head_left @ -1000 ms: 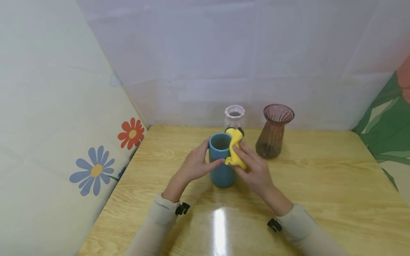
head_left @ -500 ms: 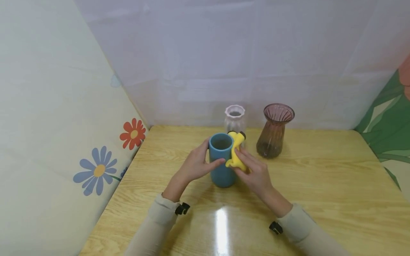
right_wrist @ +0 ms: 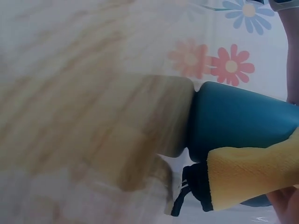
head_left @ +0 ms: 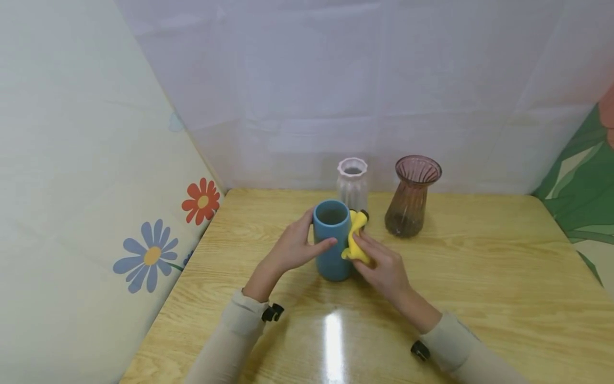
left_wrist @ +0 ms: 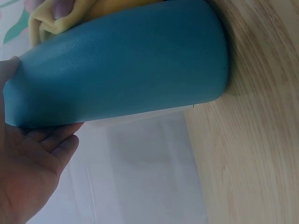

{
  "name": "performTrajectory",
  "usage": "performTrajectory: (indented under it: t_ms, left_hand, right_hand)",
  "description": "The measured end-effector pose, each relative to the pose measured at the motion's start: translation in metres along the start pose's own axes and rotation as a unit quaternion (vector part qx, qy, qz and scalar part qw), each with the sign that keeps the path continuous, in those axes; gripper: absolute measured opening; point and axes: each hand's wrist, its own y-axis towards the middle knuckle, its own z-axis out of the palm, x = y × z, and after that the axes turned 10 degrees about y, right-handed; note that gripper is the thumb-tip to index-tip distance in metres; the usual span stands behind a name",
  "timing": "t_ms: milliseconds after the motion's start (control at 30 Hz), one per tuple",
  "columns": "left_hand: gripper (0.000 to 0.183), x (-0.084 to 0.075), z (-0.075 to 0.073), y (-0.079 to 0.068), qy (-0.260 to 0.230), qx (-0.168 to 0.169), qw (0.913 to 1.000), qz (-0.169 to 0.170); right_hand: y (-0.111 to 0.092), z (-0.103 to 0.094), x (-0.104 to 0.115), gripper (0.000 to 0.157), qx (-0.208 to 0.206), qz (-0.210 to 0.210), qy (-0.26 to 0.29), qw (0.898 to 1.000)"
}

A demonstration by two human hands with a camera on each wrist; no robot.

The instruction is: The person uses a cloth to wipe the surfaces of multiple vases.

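A tall blue vase (head_left: pixel 331 261) stands upright on the table, its round mouth facing up. My left hand (head_left: pixel 290 248) grips its upper left side, thumb across the front and fingers mostly hidden behind. In my right hand (head_left: pixel 384 269) is a bunched yellow cloth (head_left: pixel 357 242) with dark ends, held against the vase's right side below the rim. The left wrist view shows the smooth blue vase wall (left_wrist: pixel 121 65) and the cloth's folds (left_wrist: pixel 60 18) pressed to its far side. Part of the yellow cloth (right_wrist: pixel 252 172) with a dark edge hangs beside the vase in the right wrist view.
Behind the blue vase stands a small white vase (head_left: pixel 352 186) with a scalloped rim. A purple-tinted glass vase (head_left: pixel 408 205) with a flared mouth is to the right. The glossy wooden table (head_left: pixel 503 277) meets a pale curtain (head_left: pixel 297 96) at the back.
My right hand has slid the yellow cloth down the vase's right side, away from the rim. My left hand and the vase have stayed in place.
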Motion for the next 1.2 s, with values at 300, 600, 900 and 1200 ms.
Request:
performTrajectory:
  t_ms: [300,600,900,1200]
  left_hand:
    - [0.083,0.0,-0.001,0.0,-0.01,0.007,0.9999,0.0]
    - [0.079,0.002,-0.005,-0.002,-0.026,0.013,0.9996,-0.007]
    - [0.077,0.005,-0.004,-0.002,-0.047,0.029,0.9984,-0.004]
    - [0.085,0.02,-0.011,0.006,-0.071,0.053,0.9952,0.042]
  right_hand:
    - [-0.01,-0.003,-0.002,0.056,0.043,0.021,0.002,0.999]
    - [-0.016,-0.01,-0.004,0.051,0.174,0.033,-0.073,0.982]
    - [-0.016,-0.017,-0.003,0.041,0.329,0.056,-0.122,0.935]
    - [0.012,-0.051,0.005,0.038,0.219,0.175,0.002,0.96]
